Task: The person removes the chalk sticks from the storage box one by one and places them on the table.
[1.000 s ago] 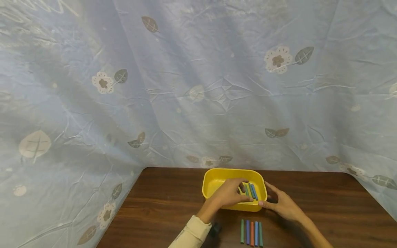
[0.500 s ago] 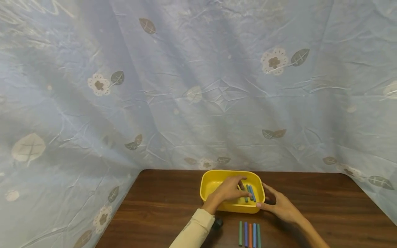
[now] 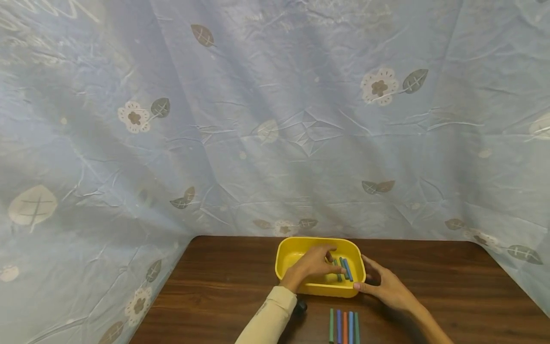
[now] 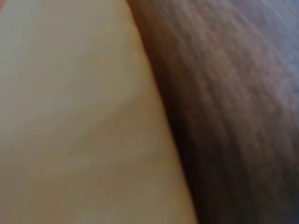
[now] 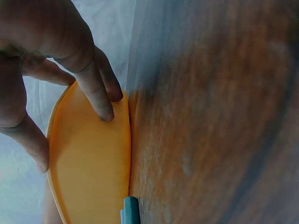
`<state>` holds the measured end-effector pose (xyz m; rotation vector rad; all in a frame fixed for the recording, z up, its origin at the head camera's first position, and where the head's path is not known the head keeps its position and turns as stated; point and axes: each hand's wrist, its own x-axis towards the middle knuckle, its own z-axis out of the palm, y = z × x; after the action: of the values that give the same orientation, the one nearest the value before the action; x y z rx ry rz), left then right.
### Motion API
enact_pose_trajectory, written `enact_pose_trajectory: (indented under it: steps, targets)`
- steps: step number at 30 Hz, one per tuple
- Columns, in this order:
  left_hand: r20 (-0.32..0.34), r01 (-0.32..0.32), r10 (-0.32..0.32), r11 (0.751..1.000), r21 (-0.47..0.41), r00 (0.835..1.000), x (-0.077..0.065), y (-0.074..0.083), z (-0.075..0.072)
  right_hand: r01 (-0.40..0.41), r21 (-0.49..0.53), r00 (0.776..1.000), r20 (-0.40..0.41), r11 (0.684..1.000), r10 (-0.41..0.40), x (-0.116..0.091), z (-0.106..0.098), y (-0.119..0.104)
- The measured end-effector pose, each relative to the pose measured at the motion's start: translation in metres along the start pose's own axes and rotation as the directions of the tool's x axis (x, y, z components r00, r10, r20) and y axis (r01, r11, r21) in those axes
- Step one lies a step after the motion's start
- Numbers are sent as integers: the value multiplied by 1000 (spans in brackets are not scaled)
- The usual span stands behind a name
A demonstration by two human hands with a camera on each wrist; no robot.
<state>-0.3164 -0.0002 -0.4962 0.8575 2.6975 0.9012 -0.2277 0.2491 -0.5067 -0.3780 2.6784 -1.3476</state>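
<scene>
In the head view, my left hand [image 3: 312,263] reaches over the front rim into a yellow plastic basin [image 3: 284,255]. Its thumb and index finger are apart beside a slim green stick [image 3: 339,277]; the other fingers are hidden, so a grasp cannot be told. Blue sticks [image 3: 347,270] lie close by in the basin's right end. My right hand [image 3: 388,286] holds that end, its thumb at the front corner. In the right wrist view, the fingers [image 5: 96,95] press the outer wall of the basin [image 5: 91,158]. Only sleeve [image 4: 74,112] and blurred wood show in the left wrist view.
In front of the basin, a row of several coloured sticks, including an orange stick [image 3: 345,327], lies on the brown wooden table [image 3: 223,286]. A dark object [image 3: 300,308] is beside the left sleeve. A pale patterned cloth [image 3: 240,143] hangs behind the table.
The whole head view has shifted slightly left and down. My left hand stays in the basin, its fingers shifting slightly among the sticks. My right hand keeps its hold on the basin's end.
</scene>
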Motion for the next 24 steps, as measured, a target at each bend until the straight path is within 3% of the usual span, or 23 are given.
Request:
enact_pose_trajectory:
  steps: [5, 11, 24]
  targets:
    - [21, 18, -18, 1000, -7, 1000, -2, -5, 7, -16, 7, 1000, 5, 1000, 16, -2, 2, 0]
    - [-3, 28, -28, 998, 50, 1000, 1, -3, 13, -10, 29, 1000, 0, 1000, 10, -3, 1, -1]
    - [1, 62, -62, 995, 81, 998, 0, -2, 14, 8, 15, 1000, 3, 1000, -8, 1, 0, -3]
